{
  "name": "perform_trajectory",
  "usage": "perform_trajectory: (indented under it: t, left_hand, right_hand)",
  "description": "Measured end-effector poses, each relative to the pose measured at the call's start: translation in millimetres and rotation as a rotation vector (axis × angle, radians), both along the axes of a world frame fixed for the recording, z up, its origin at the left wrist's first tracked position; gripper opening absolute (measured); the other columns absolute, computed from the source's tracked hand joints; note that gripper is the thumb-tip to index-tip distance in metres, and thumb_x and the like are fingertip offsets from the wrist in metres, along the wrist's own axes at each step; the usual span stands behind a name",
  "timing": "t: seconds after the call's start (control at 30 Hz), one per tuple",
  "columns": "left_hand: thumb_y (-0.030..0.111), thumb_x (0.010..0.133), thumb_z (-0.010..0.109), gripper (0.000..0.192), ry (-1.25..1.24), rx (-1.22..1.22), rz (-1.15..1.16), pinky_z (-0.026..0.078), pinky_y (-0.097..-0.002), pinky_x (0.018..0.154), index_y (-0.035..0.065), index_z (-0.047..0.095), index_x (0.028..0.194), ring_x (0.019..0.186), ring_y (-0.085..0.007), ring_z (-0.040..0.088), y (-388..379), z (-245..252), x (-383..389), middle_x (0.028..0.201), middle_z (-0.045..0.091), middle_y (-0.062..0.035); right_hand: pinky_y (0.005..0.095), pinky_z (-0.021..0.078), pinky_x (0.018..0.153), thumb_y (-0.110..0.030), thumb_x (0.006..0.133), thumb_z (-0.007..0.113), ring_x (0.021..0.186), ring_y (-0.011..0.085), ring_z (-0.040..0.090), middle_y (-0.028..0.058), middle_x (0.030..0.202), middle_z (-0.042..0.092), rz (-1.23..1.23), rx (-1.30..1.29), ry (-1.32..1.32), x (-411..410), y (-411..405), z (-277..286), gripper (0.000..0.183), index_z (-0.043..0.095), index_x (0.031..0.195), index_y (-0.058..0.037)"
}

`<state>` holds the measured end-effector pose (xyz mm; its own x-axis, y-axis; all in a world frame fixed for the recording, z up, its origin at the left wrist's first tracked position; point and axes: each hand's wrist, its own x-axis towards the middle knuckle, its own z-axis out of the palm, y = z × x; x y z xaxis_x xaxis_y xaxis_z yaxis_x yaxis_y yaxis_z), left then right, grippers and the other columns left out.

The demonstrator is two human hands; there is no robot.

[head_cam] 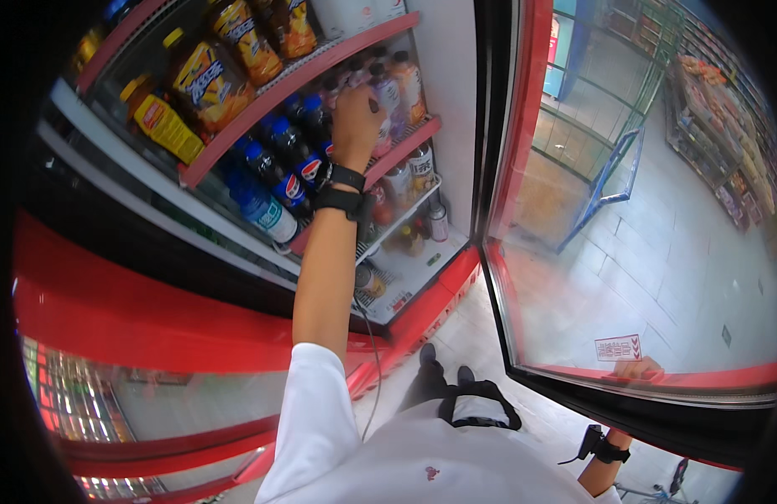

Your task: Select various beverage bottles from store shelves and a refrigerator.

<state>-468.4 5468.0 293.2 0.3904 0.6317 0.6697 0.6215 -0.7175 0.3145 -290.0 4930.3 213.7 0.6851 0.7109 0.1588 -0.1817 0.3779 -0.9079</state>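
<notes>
My left hand [360, 123] reaches into an open drinks refrigerator, on the middle shelf. Its fingers are curled among pink-labelled bottles [382, 135], their tips hidden, so I cannot tell whether they hold one. Cola bottles with blue caps [281, 173] stand beside it, with a blue-labelled water bottle [269, 214] at the shelf's near left. Bottles with orange and purple labels [407, 85] are on its other side. At the lower right, my right hand [637, 367] shows through the glass of the refrigerator door [590, 283], gripping its red-and-black frame.
Iced tea bottles [209, 82] fill the shelf above. Below are a white wire rack [401, 217], a small can [437, 223] and another can [369, 281]. A cable [377, 378] hangs by the cabinet. Stocked store shelves [710, 132] and a blue-framed stand [615, 170] show through the door.
</notes>
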Motion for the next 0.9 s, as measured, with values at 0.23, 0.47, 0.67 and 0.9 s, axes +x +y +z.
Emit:
perform_trajectory:
  t: [0.23, 0.47, 0.67, 0.9]
  left_hand:
    - [0.009, 0.070, 0.073, 0.018, -0.352, 0.113, -0.041, 0.046, -0.0330, 0.061, 0.0017, 0.060, 0.079, 0.069, -0.0265, 0.059, -184, 43, -37, 0.076, 0.057, -0.0121]
    - [-0.002, 0.077, 0.067, 0.015, -0.614, -0.598, -0.127, 0.036, -0.0186, 0.035, 0.0004, 0.052, 0.079, 0.045, -0.0060, 0.052, -378, -18, -157, 0.070, 0.059, -0.0036]
    - [0.009, 0.068, 0.074, 0.023, -0.418, -0.716, 0.255, 0.050, -0.0305, 0.068, 0.0077, 0.062, 0.087, 0.076, -0.0217, 0.061, -595, -42, -266, 0.082, 0.061, -0.0081]
    - [0.002, 0.065, 0.063, 0.026, -0.555, -0.655, 0.707, 0.044, -0.0438, 0.069, 0.0012, 0.044, 0.083, 0.080, -0.0350, 0.053, -751, -52, -251, 0.085, 0.048, -0.0133]
  right_hand:
    - [0.0287, 0.0344, 0.054, -0.035, 0.089, 0.060, 0.058, 0.0144, 0.039, 0.0043, 0.063, 0.047, 0.290, 0.215, 0.060, 35, -30, -18, 0.036, 0.046, 0.071, -0.0069]
    - [0.0309, 0.0401, 0.063, -0.033, 0.091, 0.057, 0.069, 0.0153, 0.046, 0.0063, 0.075, 0.051, 0.446, 0.317, -0.012, 28, -25, -39, 0.028, 0.045, 0.081, -0.0094]
    - [0.0356, 0.0432, 0.086, -0.036, 0.086, 0.057, 0.094, 0.0252, 0.055, 0.0116, 0.096, 0.058, 0.112, 0.024, -0.078, -43, -20, -102, 0.042, 0.055, 0.104, 0.0015]
    - [0.0351, 0.0430, 0.087, -0.035, 0.086, 0.057, 0.097, 0.0251, 0.054, 0.0123, 0.101, 0.057, 0.589, -0.099, -0.802, -172, 66, -47, 0.042, 0.055, 0.106, 0.0019]
